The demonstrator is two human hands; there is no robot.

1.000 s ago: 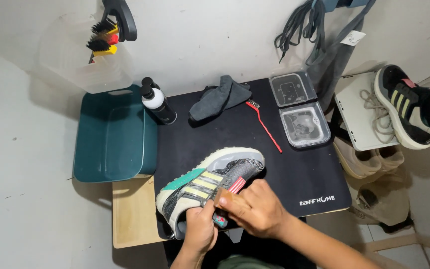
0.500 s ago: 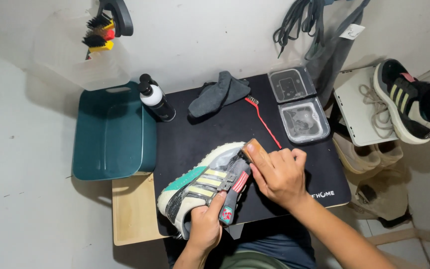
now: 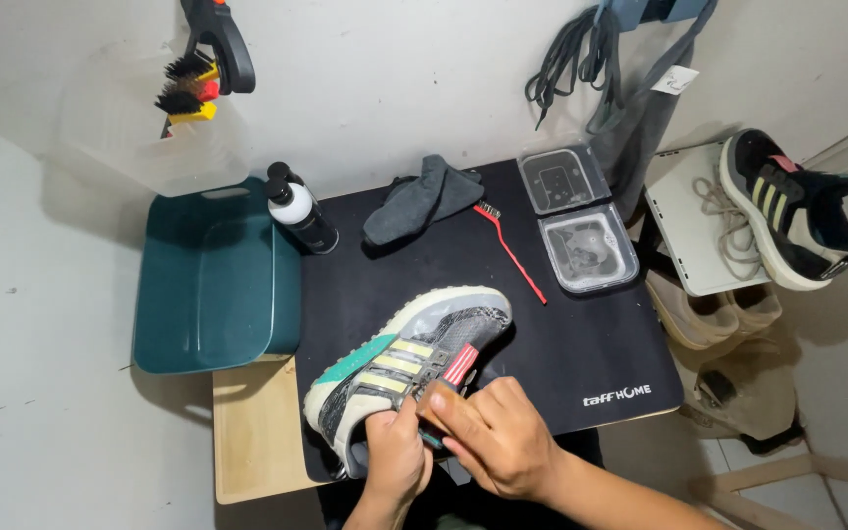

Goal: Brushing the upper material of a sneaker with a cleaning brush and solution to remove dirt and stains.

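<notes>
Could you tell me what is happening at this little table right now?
A person holds a grey sneaker with a green heel on a black mat. The left hand grips its collar, and the right hand presses on its tongue area. A red brush, a grey cloth, a pump bottle and two clear containers lie untouched behind.

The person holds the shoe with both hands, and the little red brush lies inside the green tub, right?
Not quite. The head view shows both hands, left and right, on the shoe, but the red brush lies on the black mat, not in the green tub.
</notes>
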